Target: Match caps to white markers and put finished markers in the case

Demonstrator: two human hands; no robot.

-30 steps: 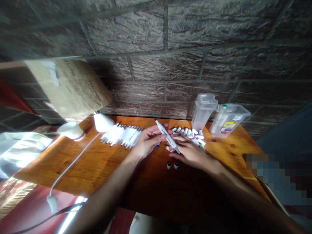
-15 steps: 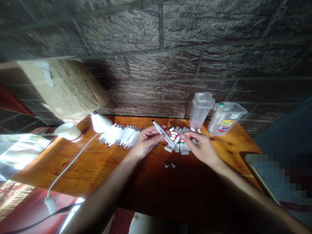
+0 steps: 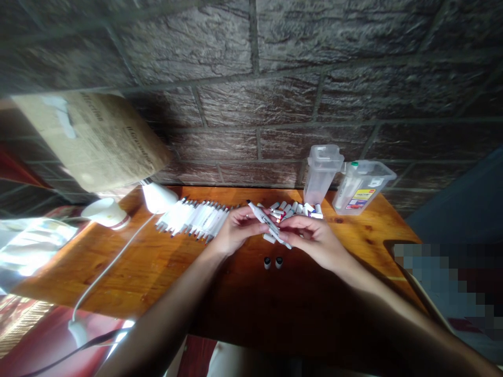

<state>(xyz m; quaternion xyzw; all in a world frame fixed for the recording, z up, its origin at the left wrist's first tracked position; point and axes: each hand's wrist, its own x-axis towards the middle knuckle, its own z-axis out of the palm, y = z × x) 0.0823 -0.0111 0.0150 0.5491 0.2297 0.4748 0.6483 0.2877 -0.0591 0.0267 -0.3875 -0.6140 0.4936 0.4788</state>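
My left hand (image 3: 234, 230) grips a white marker (image 3: 267, 224) with both ends uncapped, held slantwise over the wooden table (image 3: 165, 267). My right hand (image 3: 314, 238) is closed beside it, fingertips pinched near the marker's lower end; what they hold is too small to make out. Two small dark caps (image 3: 272, 262) stand on the table just below my hands. Behind my hands lies a loose pile of white markers (image 3: 296, 209). A neat row of white markers (image 3: 192, 217) lies to the left.
Two clear plastic containers (image 3: 321, 173) (image 3: 363, 186) stand at the back right against the brick wall. A white lamp (image 3: 157, 196) with a cord (image 3: 106, 272) and a cardboard box (image 3: 90, 139) are at the left. A blurred patch covers the right edge.
My right hand lifted off the marker pile, picked at it, then came back to the marker's lower end. My left hand kept the marker, shifting slightly.
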